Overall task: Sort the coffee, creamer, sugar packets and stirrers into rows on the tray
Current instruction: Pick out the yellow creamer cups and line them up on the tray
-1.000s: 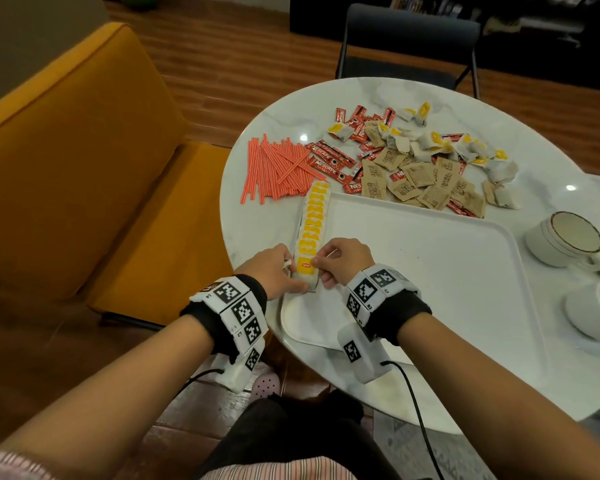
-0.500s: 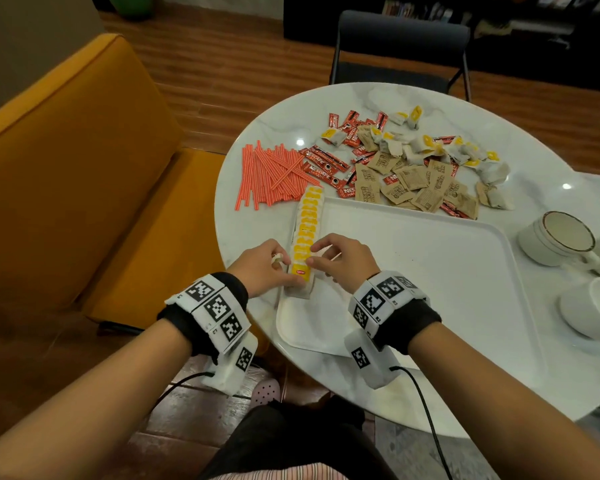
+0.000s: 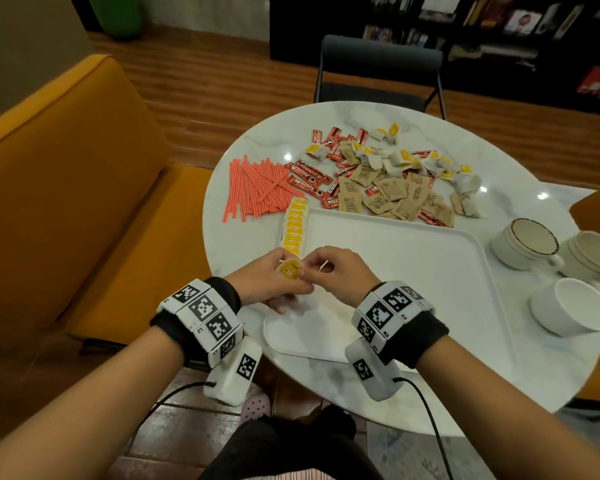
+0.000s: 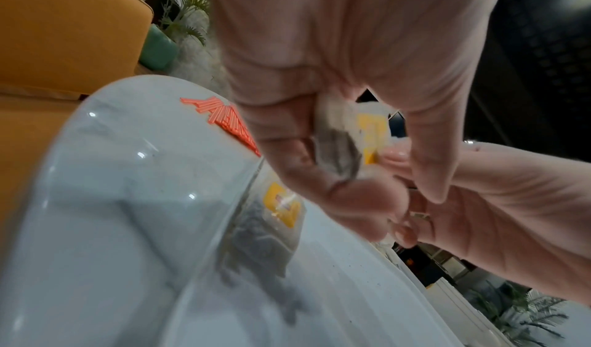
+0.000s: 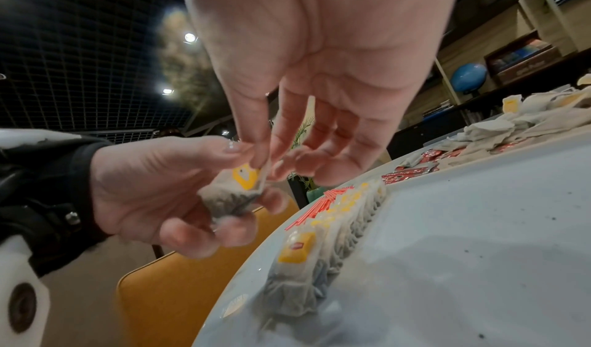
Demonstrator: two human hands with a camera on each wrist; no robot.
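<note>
Your left hand (image 3: 274, 282) holds one tea bag (image 3: 289, 270) with a yellow tag, lifted clear of the tray (image 3: 413, 278) just above the tray's near left corner. Its fingers curl under the bag and the thumb lies on top. In the right wrist view the same tea bag (image 5: 238, 188) sits bunched in your left hand (image 5: 153, 190), tag upward. Your right hand (image 3: 340, 275) is beside it, thumb and forefinger pinching the top edge of the bag by the tag while the other fingers hang loosely curled. The left wrist view shows the bag (image 4: 348, 145) caught between both hands, though it is blurred.

On the tray, a row of tea bags (image 3: 296, 226) with overlapping yellow tags runs along its left edge, from the far left corner down to just short of your hands. The rest of the tray is bare white.

On the counter (image 3: 326, 379) beyond the tray's far edge lie the unsorted things: orange stirrers (image 3: 257, 190) in a fan toward the counter's left edge, red coffee sticks (image 3: 309, 183) next to them, brown sugar packets (image 3: 395, 197) in a heap touching the tray's far rim, and loose tea bags (image 3: 440, 168) further back and to the right. Three white cups (image 3: 523, 245) stand near the counter's right edge, beside the tray.
</note>
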